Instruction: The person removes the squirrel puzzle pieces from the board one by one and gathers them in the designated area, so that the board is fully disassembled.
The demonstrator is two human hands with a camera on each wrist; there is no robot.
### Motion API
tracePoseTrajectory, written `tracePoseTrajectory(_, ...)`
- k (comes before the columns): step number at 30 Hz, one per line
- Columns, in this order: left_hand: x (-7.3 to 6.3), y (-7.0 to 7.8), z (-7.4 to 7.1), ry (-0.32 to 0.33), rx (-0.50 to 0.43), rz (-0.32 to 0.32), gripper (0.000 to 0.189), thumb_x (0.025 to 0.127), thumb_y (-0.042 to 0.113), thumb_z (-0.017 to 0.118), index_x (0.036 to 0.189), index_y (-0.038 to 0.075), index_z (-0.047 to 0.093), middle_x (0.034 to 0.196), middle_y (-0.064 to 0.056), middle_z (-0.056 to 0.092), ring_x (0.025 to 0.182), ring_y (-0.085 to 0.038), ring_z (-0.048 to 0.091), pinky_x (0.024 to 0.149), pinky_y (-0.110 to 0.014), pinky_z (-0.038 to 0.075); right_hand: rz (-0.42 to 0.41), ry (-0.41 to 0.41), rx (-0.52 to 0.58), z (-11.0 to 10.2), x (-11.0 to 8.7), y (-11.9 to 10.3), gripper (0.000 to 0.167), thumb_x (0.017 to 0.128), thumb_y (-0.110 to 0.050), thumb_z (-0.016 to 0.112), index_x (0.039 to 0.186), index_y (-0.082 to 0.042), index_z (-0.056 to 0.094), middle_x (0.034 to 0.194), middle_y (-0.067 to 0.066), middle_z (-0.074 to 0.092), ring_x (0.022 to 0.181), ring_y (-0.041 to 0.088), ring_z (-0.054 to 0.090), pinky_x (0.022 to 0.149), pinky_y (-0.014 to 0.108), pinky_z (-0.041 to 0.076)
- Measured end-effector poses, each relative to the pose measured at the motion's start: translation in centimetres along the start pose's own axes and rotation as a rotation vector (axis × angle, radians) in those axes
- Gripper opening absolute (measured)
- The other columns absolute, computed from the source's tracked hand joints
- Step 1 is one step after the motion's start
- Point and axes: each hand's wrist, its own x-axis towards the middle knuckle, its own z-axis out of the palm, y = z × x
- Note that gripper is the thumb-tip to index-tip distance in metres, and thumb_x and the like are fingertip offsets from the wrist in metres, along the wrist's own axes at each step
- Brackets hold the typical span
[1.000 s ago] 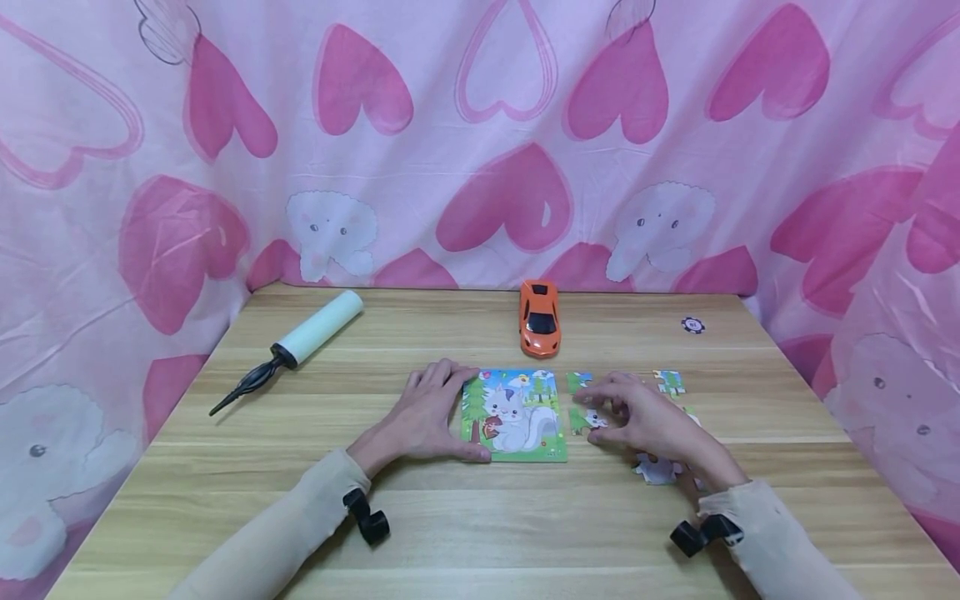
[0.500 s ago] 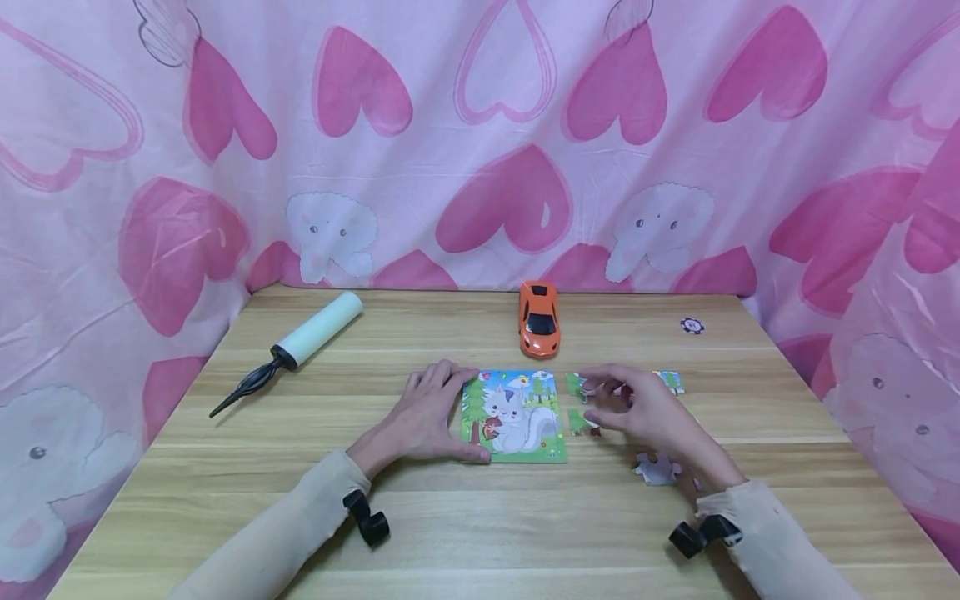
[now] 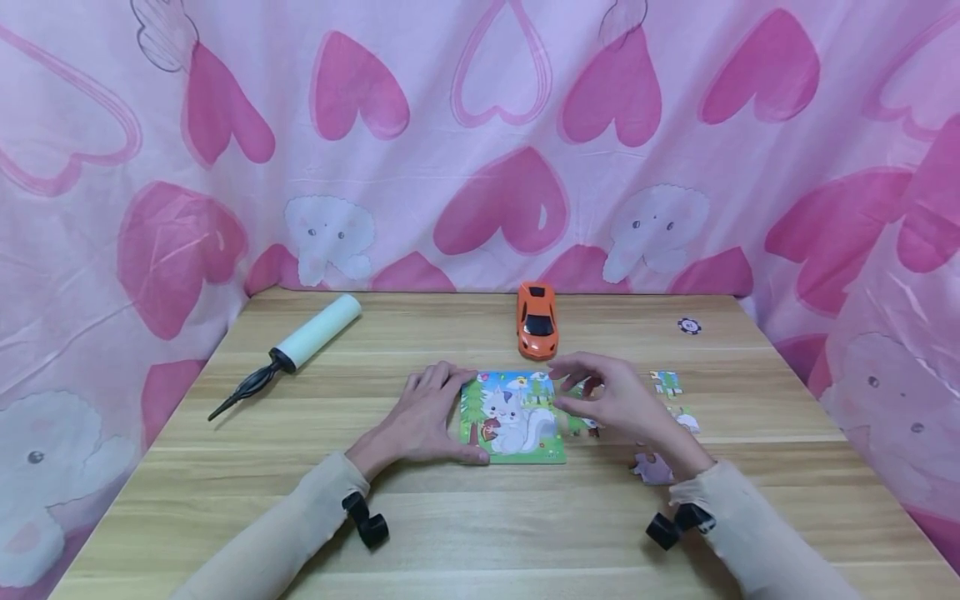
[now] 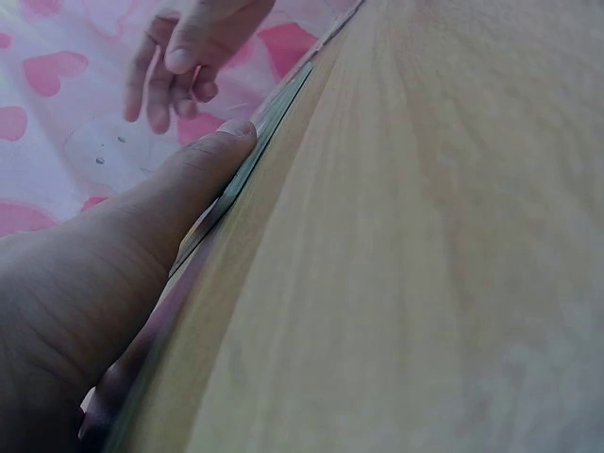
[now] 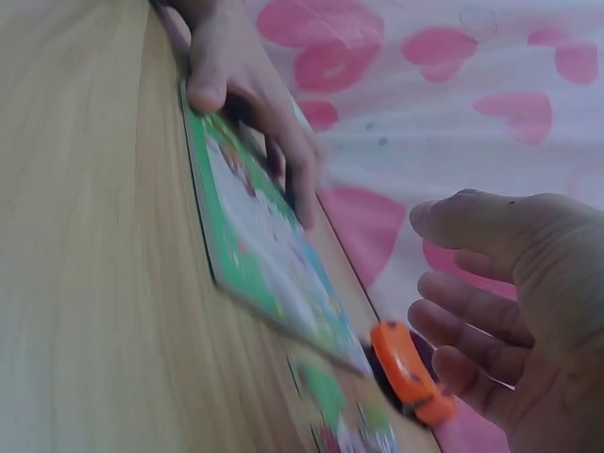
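A flat square puzzle board [image 3: 517,425] with a grey squirrel picture lies on the table. My left hand [image 3: 426,417] holds it along its left side, thumb at the near corner and forefinger by the far corner. In the right wrist view, the board [image 5: 255,236] lies flat under that grip. My right hand [image 3: 611,398] hovers over the board's right edge, fingers loosely bent. Nothing shows between those fingers in the right wrist view [image 5: 547,302]. Joined green puzzle pieces [image 3: 579,427] sit just right of the board, partly hidden by this hand.
More loose puzzle pieces [image 3: 666,383] lie to the right, with a greyish piece [image 3: 652,470] nearer the right wrist. Behind the board stands an orange toy car [image 3: 537,323]. A balloon pump [image 3: 318,333] lies at the left, a round chip [image 3: 689,326] at the far right.
My right hand has moved left from over the loose pieces to the board's right edge, uncovering pieces on the right. The left hand keeps its hold on the board.
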Motion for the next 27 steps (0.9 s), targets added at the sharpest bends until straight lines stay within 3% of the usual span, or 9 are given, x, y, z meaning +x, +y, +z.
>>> tracePoseTrajectory(7,0.0,-0.1,0.1,-0.003,-0.005,0.001,0.135,0.067,0.103,0.073,0.172,0.025,0.04,0.158,0.0,0.046,0.142,-0.023,0.043,0.122,-0.054,0.032,-0.013,-0.065,0.086,1.8,1.6,-2.3,0.054,0.094,-0.022,0.093,0.144,-0.019,0.073,0.128,0.008,0.079,0.106,0.021,0.075,0.095,0.047,0.061)
tracePoseTrajectory(12,0.0,-0.3,0.3,0.005,0.006,0.012,0.135,0.067,0.103,0.071,0.172,0.025,0.039,0.157,0.001,0.046,0.141,-0.022,0.043,0.12,-0.052,0.034,-0.056,-0.09,0.087,3.1,2.3,-3.3,0.055,0.094,-0.021,0.093,0.145,-0.016,0.073,0.125,0.008,0.08,0.105,0.023,0.075,0.094,0.042,0.061)
tracePoseTrajectory(19,0.0,-0.3,0.3,0.016,0.009,0.027,0.135,0.068,0.104,0.071,0.172,0.023,0.041,0.155,0.0,0.048,0.14,-0.023,0.044,0.122,-0.054,0.033,-0.092,-0.151,0.088,4.7,2.9,-3.3,0.049,0.098,-0.02,0.089,0.144,-0.01,0.073,0.122,0.008,0.08,0.101,0.015,0.074,0.091,0.041,0.063)
tracePoseTrajectory(27,0.0,-0.2,0.2,0.013,0.014,0.02,0.135,0.067,0.104,0.07,0.171,0.023,0.041,0.156,-0.001,0.047,0.142,-0.024,0.044,0.123,-0.055,0.032,-0.063,-0.228,0.112,6.0,2.7,-3.0,0.05,0.099,-0.014,0.087,0.146,-0.007,0.071,0.122,0.004,0.078,0.104,0.019,0.073,0.091,0.037,0.063)
